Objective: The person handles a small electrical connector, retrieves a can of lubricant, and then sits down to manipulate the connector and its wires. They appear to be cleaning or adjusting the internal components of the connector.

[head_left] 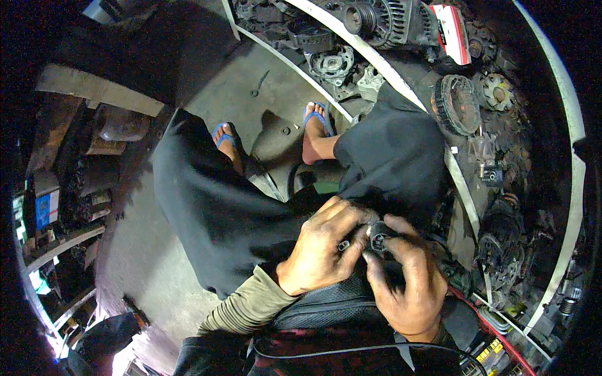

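Above my lap, both hands come together on a small dark round part [378,241] with a hollow, pronged-looking end. My right hand [411,279] pinches it between thumb and fingers from the right. From the other side, the closed fingertips of my left hand [326,247] press against it. A small metal piece [343,245] pokes out between the fingers of my left hand; the rest of it is hidden. What kind of part this is, I cannot make out. Dark grime covers the fingertips of both hands.
An alternator [395,22], a red and white box [451,34] and a wire-wound ring [456,105] lie on the rack at right. A pale rack rail [461,188] runs beside my right knee. A washer [285,131] lies on the floor. Shelves [66,250] stand at left.
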`<move>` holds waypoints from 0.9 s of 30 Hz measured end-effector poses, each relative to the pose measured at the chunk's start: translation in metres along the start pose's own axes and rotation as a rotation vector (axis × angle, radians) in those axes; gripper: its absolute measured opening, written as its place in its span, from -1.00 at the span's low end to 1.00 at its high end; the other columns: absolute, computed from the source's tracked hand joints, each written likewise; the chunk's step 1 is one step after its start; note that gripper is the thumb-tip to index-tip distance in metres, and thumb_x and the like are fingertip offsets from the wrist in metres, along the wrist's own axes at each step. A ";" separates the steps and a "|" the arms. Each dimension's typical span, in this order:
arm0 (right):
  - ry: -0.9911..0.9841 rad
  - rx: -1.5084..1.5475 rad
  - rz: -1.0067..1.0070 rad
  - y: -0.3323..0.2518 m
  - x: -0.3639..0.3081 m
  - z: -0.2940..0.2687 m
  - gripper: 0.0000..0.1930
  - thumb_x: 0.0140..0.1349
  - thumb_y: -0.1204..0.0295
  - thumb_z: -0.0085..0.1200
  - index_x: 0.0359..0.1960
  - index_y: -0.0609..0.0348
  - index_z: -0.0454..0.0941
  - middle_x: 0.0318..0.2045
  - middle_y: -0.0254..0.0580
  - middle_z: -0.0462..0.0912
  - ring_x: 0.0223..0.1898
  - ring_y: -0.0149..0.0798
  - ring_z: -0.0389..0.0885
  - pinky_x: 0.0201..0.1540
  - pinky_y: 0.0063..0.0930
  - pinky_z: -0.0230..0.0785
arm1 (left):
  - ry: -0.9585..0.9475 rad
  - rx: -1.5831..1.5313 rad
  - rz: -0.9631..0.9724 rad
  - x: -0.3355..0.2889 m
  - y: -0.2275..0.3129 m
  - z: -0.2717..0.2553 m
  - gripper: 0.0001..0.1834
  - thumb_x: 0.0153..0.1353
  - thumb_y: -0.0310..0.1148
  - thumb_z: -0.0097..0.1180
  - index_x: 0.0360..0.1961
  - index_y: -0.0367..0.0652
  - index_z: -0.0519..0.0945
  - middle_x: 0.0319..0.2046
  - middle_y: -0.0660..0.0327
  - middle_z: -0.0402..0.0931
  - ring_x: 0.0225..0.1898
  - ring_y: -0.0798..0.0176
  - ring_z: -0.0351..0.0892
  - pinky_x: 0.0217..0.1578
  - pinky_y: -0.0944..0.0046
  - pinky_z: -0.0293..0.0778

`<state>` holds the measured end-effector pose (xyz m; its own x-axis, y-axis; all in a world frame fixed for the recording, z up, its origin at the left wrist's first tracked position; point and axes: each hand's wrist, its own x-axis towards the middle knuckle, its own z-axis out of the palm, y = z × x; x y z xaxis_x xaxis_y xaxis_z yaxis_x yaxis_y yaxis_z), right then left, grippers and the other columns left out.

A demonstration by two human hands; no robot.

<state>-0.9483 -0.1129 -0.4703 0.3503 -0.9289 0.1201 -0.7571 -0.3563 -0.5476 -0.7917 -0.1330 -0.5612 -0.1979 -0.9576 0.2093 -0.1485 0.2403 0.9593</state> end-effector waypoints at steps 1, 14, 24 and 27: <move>0.015 -0.013 -0.012 0.002 0.001 0.001 -0.59 0.12 0.64 0.29 0.04 0.28 0.53 0.02 0.11 0.65 -0.05 0.05 0.71 0.00 -0.25 0.58 | -0.018 0.000 -0.019 0.000 0.000 -0.001 -0.73 0.06 -0.60 0.23 -0.16 -0.26 0.61 -0.30 0.01 0.58 -0.24 -0.14 0.54 -0.15 0.03 0.49; 0.058 0.022 -0.097 0.012 0.006 -0.005 -0.68 0.05 0.67 0.30 -0.13 0.33 0.56 -0.14 0.18 0.71 -0.17 0.06 0.75 -0.08 -0.22 0.60 | -0.078 -0.104 0.015 0.000 -0.006 0.002 -0.64 0.03 -0.62 0.19 -0.07 -0.31 0.56 -0.28 -0.02 0.50 -0.20 -0.15 0.50 -0.12 0.02 0.46; -0.114 0.220 0.020 0.009 0.014 -0.043 -0.72 0.12 0.70 0.18 -0.10 0.27 0.60 -0.09 0.03 0.71 -0.15 0.00 0.73 -0.07 -0.23 0.57 | -0.046 -0.226 -0.003 0.003 -0.008 0.001 -0.86 0.14 -0.51 0.23 -0.24 -0.25 0.65 -0.32 0.12 0.64 -0.33 0.08 0.51 -0.24 0.16 0.43; -0.093 0.157 -0.041 0.003 0.021 -0.043 -0.85 0.15 0.69 0.13 -0.23 0.36 0.58 -0.21 0.16 0.71 -0.29 -0.10 0.73 -0.18 -0.35 0.58 | -0.053 -0.230 -0.003 0.003 -0.006 -0.001 -0.87 0.15 -0.51 0.27 -0.25 -0.23 0.66 -0.34 0.14 0.65 -0.35 0.11 0.52 -0.27 0.18 0.43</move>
<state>-0.9673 -0.1378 -0.4335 0.4343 -0.8979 0.0722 -0.6478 -0.3671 -0.6675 -0.7902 -0.1376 -0.5663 -0.2492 -0.9471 0.2022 0.0749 0.1893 0.9791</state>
